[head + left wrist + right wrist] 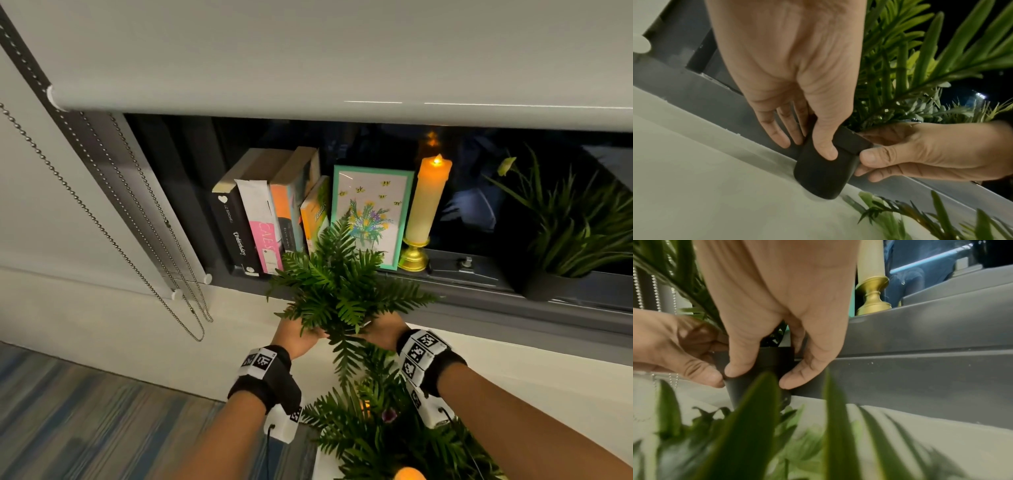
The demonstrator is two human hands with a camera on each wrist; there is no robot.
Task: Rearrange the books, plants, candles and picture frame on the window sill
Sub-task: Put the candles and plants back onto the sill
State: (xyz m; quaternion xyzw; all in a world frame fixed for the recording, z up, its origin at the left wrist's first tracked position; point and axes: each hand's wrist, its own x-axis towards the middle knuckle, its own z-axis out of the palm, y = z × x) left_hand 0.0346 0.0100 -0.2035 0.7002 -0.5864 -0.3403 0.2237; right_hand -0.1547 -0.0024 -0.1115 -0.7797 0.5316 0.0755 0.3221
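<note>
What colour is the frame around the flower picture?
Teal-green, around the picture frame standing between the books and the lit candle. The head view shows it best.

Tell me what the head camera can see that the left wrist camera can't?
Only the head view shows the books, the picture frame, the lit candle on its gold holder, and the blind.

Only the left wrist view shows the black pot resting on the white ledge, gripped by the left hand and the right hand.

Both show the fern and both hands.
</note>
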